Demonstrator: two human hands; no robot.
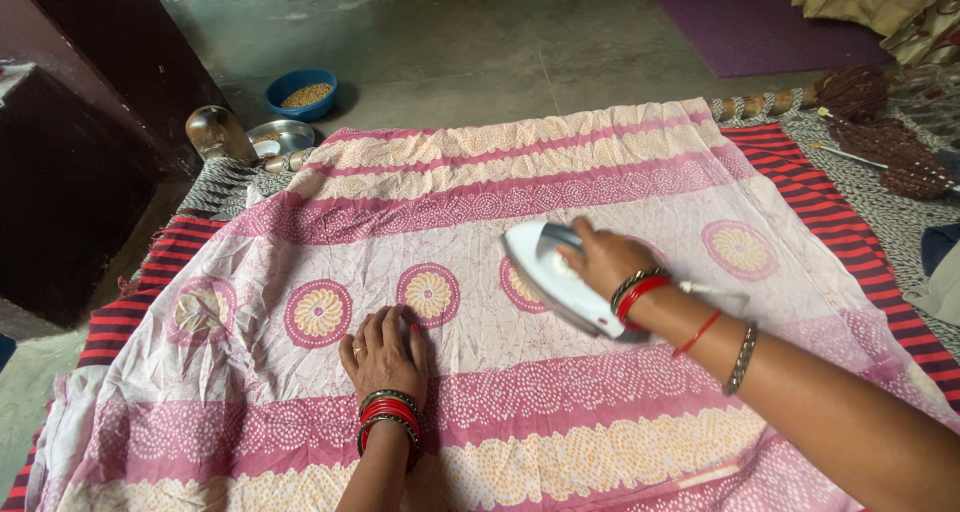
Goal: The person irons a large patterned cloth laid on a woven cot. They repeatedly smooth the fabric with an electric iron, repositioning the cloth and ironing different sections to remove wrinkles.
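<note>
A pink and white patterned cloth (560, 202) with round flower motifs lies spread flat over a red and black striped mat (820, 207). My left hand (385, 352) rests palm down on the cloth, fingers together, pressing it flat beside a flower motif. My right hand (603, 259) grips the handle of a white electric iron (545, 272), whose tip points left across the cloth's middle. Its cord (715, 292) trails to the right past my wrist. Both wrists wear bangles.
A blue bowl of grain (302, 92), a steel plate (281, 135) and a steel pot (218, 132) stand on the floor at the back left. Brown broom-like bundles (880, 122) lie at the right. A dark wall block (60, 182) stands left. A purple mat (745, 17) lies farther back.
</note>
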